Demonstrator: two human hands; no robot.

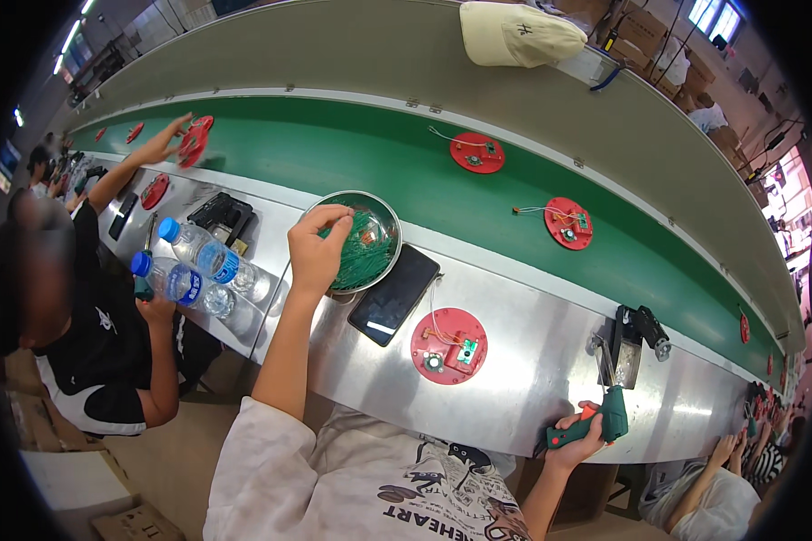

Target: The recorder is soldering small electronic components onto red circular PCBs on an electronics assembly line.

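My left hand (318, 248) is over a round metal bowl (397, 230), its fingertips pinched together. Whatever they hold is too small to make out. Thin green strands or pieces (361, 257) fill the bowl. At the front edge of the bench, my right hand (579, 442) wraps round a green pistol-shaped tool (613, 415) with a red trigger. Its slim metal tip points away from me. Between my hands, a red disc (444, 368) lies flat on the bench, carrying small circuit boards and pale wires. A dark phone (394, 295) rests beside the bowl.
Beyond the metal bench (532, 347) runs a green conveyor belt (325, 144) bearing more red discs (478, 153). A black holder (630, 347) stands at the right. Two water bottles (216, 261) lie to the left, near a co-worker (108, 325) holding a red disc. A cap (514, 36) sits on the partition.
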